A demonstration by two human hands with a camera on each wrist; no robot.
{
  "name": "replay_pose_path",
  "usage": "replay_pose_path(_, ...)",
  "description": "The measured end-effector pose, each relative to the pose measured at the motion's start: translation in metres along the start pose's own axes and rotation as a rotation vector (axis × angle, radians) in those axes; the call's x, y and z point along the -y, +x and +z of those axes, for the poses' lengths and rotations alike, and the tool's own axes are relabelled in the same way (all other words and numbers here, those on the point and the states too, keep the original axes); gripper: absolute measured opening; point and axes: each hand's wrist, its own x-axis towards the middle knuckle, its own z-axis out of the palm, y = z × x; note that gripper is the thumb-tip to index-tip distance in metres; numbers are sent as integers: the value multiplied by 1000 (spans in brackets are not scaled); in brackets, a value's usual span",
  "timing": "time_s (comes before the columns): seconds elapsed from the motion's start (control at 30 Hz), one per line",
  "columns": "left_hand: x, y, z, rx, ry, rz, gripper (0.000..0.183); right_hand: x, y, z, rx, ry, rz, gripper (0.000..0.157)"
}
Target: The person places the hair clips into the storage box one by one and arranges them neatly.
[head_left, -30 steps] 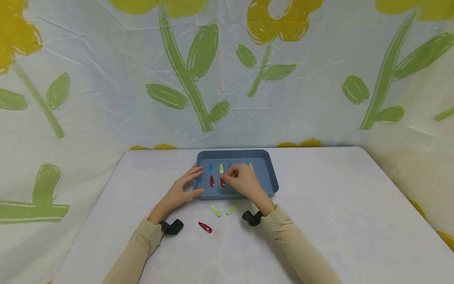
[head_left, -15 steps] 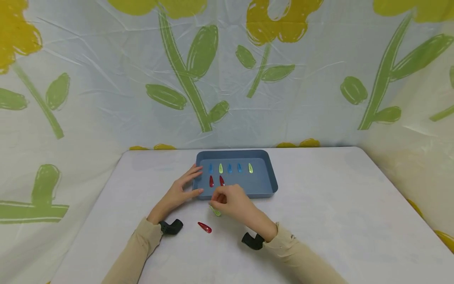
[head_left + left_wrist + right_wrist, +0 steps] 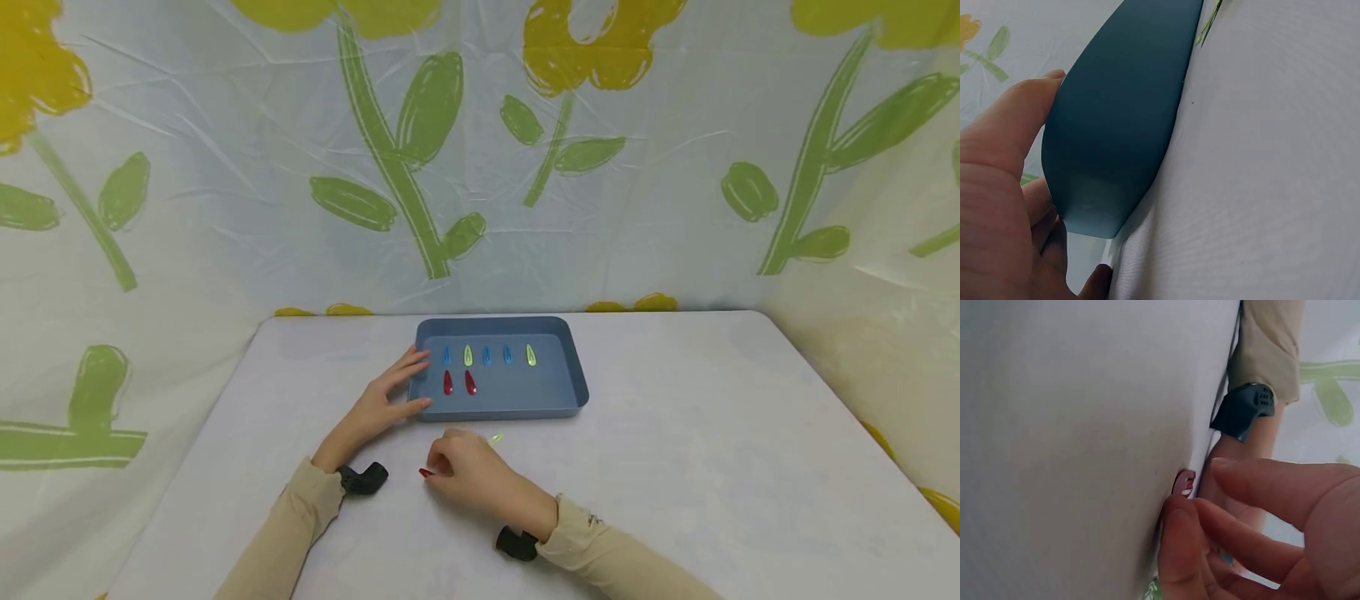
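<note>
My right hand (image 3: 468,473) is over the table just in front of the tray, fingertips beside a red snap hair clip (image 3: 426,472). In the right wrist view that red clip (image 3: 1184,481) lies between thumb and index finger, which stand apart with a gap. My left hand (image 3: 378,404) rests at the left end of the blue-grey tray (image 3: 551,396), fingers spread and fairly straight along its rim; the thumb touches the wall (image 3: 1116,119) in the left wrist view. A light green clip (image 3: 496,439) shows partly behind the right hand, which hides the other green one.
Inside the tray, a back row holds blue clips (image 3: 487,356) and green clips (image 3: 531,355), with two red clips (image 3: 470,382) in front at the left. Each wrist wears a black camera (image 3: 363,479). A flower-printed cloth (image 3: 247,167) hangs behind the white table (image 3: 675,433).
From above the tray, my right hand has moved down toward me, past the green clips, to the red clip on the table. My left hand has stayed at the tray's left end.
</note>
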Motion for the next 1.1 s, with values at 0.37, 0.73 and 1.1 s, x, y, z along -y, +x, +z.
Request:
replay_pose_path(0.37, 3, 1, 0, 10, -18, -2, 61, -2, 2, 2, 97, 91, 82, 11)
replay_pose_path(0.73, 4, 2, 0, 11, -13, 14, 61, -5, -1, 3, 109, 259, 93, 15)
replay_pose_path(1.1, 1, 1, 0, -4, -15, 17, 60, 0, 3, -9, 125, 287, 109, 16)
